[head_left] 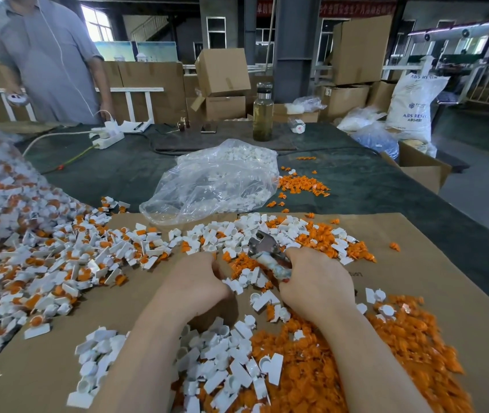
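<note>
Brown cardboard [416,263] underlies right hand [316,281] gripping metal pliers [262,245].

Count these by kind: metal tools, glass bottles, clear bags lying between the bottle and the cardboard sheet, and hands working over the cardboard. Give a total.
metal tool: 1
glass bottle: 1
clear bag: 1
hands: 2, the left hand and the right hand
Total: 5
</note>
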